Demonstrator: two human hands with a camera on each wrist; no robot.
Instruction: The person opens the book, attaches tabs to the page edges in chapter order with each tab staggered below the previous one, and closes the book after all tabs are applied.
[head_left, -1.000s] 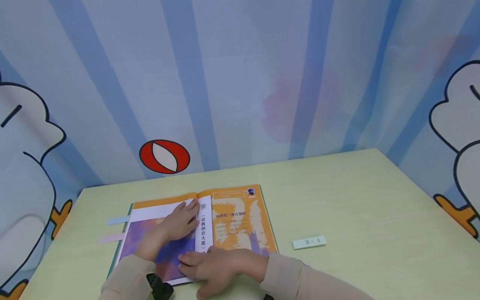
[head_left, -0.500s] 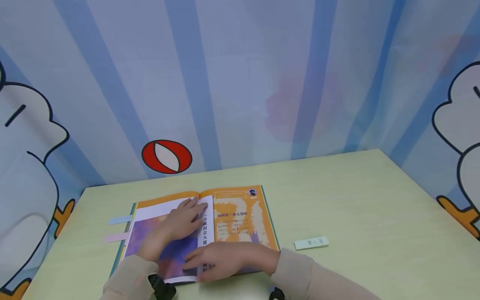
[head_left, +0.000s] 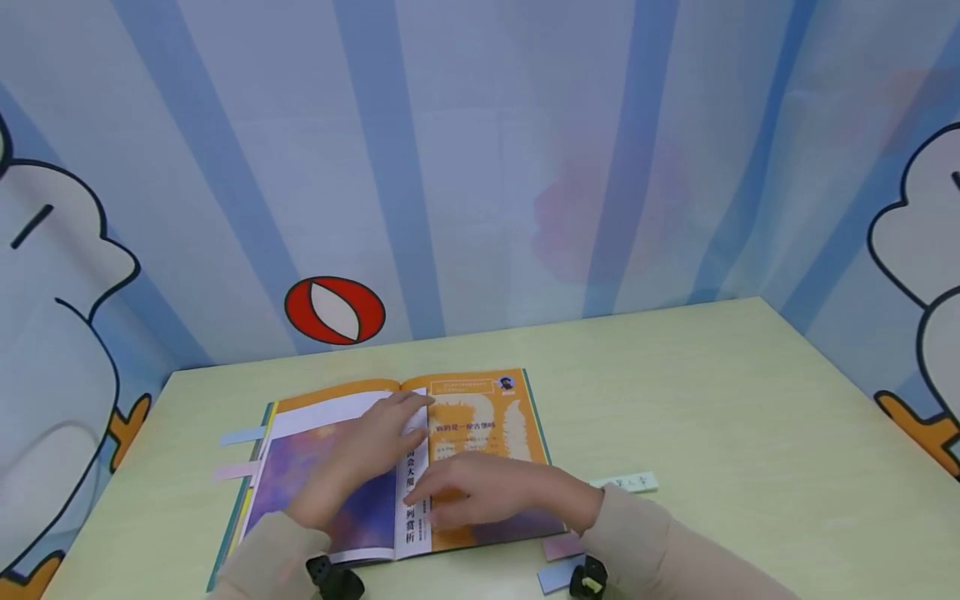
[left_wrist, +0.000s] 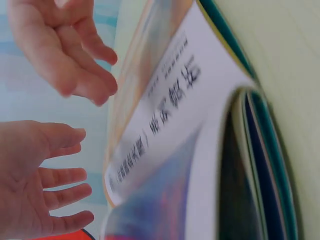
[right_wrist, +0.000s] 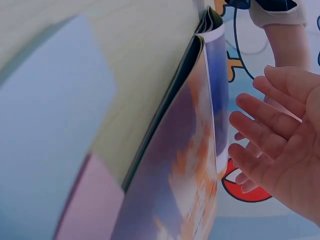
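Note:
An open book [head_left: 480,408] with orange and purple pages lies on the table. Down its middle runs a white strip [head_left: 411,525] printed with Chinese characters. My left hand [head_left: 371,442] is above the left page and the strip, fingers spread to the right. Lower down, my right hand [head_left: 483,492] extends over the right page, its fingertips towards the strip. Both wrist views show gaps between the hands and the pages. Neither hand holds anything. In the right wrist view, the right hand [right_wrist: 280,132] has its fingers loosely extended; the left hand is partly hidden behind it.
Blue [head_left: 242,436] and pink [head_left: 236,472] sticky tabs jut from the book's left edge. Near my right wrist lie a light green note pad [head_left: 633,482] with handwriting, a pink pad [head_left: 561,547] and a blue pad [head_left: 558,575]. A striped cartoon backdrop [head_left: 510,167] stands behind the table.
Both hands have moved rightward across the book; the right hand also rose away from the bottom edge. More of the strip's lower part shows, and the pink and blue pads have come into sight.

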